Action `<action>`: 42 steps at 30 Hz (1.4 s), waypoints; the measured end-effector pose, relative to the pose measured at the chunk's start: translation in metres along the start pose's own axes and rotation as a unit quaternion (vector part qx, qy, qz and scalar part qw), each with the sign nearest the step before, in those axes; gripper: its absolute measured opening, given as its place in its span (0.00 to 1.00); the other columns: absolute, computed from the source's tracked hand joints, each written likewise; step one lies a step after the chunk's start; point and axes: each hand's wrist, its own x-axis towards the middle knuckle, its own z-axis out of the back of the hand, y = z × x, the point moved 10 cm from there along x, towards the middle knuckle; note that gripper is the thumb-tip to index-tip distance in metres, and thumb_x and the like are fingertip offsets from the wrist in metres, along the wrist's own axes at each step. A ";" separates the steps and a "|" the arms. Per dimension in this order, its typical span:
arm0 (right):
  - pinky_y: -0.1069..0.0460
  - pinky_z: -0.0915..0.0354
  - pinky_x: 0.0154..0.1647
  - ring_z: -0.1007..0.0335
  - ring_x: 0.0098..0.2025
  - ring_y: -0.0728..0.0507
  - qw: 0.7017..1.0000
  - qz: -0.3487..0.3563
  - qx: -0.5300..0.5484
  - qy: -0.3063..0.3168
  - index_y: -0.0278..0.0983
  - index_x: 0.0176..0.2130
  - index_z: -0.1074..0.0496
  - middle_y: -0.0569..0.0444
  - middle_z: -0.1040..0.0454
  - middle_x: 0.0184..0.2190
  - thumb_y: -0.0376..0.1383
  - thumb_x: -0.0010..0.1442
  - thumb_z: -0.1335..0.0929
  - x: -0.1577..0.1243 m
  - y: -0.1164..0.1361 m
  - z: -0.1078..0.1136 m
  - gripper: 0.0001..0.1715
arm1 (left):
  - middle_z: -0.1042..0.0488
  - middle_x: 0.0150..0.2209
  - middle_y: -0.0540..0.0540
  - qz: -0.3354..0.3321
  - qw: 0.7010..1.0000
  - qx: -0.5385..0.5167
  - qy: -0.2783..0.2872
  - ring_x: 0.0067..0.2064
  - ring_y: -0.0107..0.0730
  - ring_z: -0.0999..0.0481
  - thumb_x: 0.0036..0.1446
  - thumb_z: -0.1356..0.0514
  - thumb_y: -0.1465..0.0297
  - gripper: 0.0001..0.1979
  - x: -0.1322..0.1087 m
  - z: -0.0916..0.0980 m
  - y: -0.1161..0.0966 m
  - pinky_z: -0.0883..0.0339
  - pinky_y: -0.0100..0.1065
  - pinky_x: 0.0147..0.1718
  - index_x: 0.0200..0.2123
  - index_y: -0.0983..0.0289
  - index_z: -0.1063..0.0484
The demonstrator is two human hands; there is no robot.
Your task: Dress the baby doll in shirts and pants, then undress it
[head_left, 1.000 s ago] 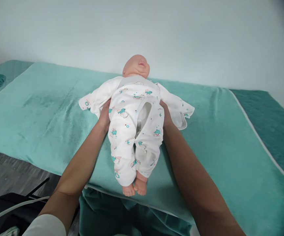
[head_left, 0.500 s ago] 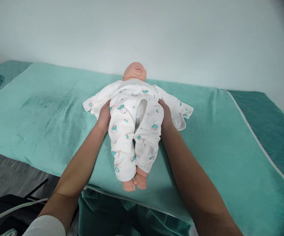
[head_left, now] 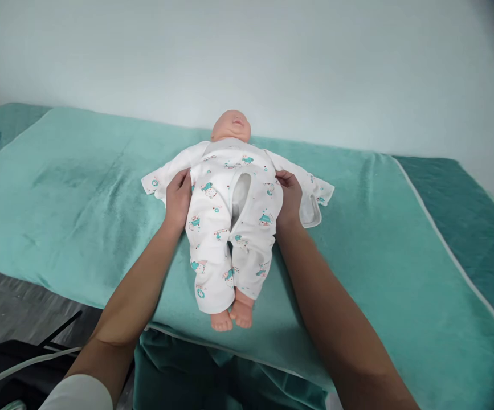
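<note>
Left hand (head_left: 178, 196): narrow, thumb and fingertips gathered at the side of the printed trousers (head_left: 207, 228), apparently with a fold of cloth between them. Right hand (head_left: 290, 196): likewise narrow, thumb and forefinger pinched at the opposite side; its lower fingers we cannot make out.

Change over the last second: both hands reach beneath the sides in the earlier views, most fingers out of sight; now the backs of the fingers show at the cloth. The doll (head_left: 229, 126) also looks smaller and lower to us than a second ago, its feet a little farther in from the bed's near edge. We judge that the bed now bears its weight, and that the work has passed from supporting the body to handling the cloth.

The doll lies face up across the middle of the bed (head_left: 370, 239), head by the far edge, feet close to the near edge. The trousers reach high on the torso, their front opening (head_left: 241, 196) gaping. The white top (head_left: 195, 155) spreads its sleeves toward the bed's two ends, one loose flap (head_left: 313, 216) outside the right hand. Beyond the far edge, we note a pale wall (head_left: 315, 74).
</note>
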 end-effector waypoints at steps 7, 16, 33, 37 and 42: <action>0.44 0.27 0.55 0.21 0.44 0.44 0.993 0.113 -0.026 -0.033 0.43 0.42 0.28 0.54 0.21 0.39 0.38 0.58 0.29 0.002 0.054 -0.009 0.09 | 0.19 0.51 0.55 -0.128 0.987 0.071 -0.072 0.55 0.37 0.22 0.63 0.38 0.66 0.10 0.033 0.008 -0.030 0.31 0.39 0.60 0.46 0.59 0.21; 0.40 0.38 0.68 0.28 0.59 0.39 0.948 0.121 -0.121 0.268 0.42 0.35 0.24 0.51 0.23 0.53 0.41 0.57 0.25 0.036 0.064 -0.068 0.07 | 0.21 0.57 0.57 0.051 0.983 0.007 0.178 0.54 0.42 0.21 0.53 0.31 0.61 0.11 0.070 -0.054 -0.011 0.28 0.41 0.54 0.36 0.62 0.20; 0.37 0.48 0.75 0.39 0.71 0.34 0.931 0.014 -0.036 0.363 0.42 0.34 0.23 0.54 0.27 0.64 0.51 0.48 0.18 0.031 0.058 -0.084 0.22 | 0.21 0.58 0.55 -0.103 0.973 -0.006 0.209 0.64 0.40 0.25 0.61 0.33 0.61 0.11 0.060 -0.063 -0.030 0.36 0.43 0.65 0.36 0.58 0.31; 0.36 0.46 0.73 0.34 0.67 0.34 0.934 0.033 -0.051 0.353 0.41 0.29 0.26 0.52 0.22 0.56 0.51 0.51 0.19 0.033 0.062 -0.087 0.21 | 0.20 0.56 0.54 -0.090 0.976 0.014 0.195 0.60 0.40 0.23 0.62 0.34 0.60 0.11 0.061 -0.064 -0.028 0.33 0.41 0.60 0.36 0.58 0.32; 0.44 0.31 0.55 0.27 0.44 0.42 0.954 0.067 -0.101 0.273 0.41 0.32 0.27 0.57 0.22 0.35 0.51 0.55 0.22 0.052 0.051 -0.083 0.20 | 0.20 0.44 0.52 -0.090 0.978 0.056 0.179 0.51 0.40 0.21 0.64 0.36 0.63 0.08 0.072 -0.067 -0.018 0.29 0.41 0.53 0.35 0.58 0.31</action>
